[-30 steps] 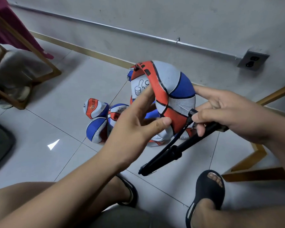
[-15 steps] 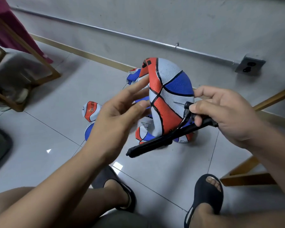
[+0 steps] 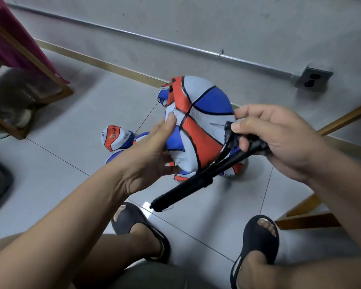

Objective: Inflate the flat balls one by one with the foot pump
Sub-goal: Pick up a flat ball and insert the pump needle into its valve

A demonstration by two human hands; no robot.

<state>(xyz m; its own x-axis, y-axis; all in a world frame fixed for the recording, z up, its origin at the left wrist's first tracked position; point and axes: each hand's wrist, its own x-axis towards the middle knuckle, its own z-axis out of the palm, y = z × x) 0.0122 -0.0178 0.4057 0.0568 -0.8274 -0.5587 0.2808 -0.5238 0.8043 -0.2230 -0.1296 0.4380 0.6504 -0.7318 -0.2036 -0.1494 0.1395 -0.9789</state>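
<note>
A flat, folded red, white and blue ball is held up in front of me. My left hand grips its left side, thumb pressed on a white panel. My right hand holds the black pump, which slants down to the left, and pinches the hose end with its thin metal needle lying against the ball's surface. More flat balls of the same colours lie in a pile on the floor behind the held one, partly hidden by it and by my hands.
A grey wall with a metal conduit and a socket box runs along the back. Wooden frames stand at the left and right. My feet in black sandals rest on the tiled floor.
My left hand turned the ball and shifted its grip lower on the left side. The pump and needle stayed against the ball's right side.
</note>
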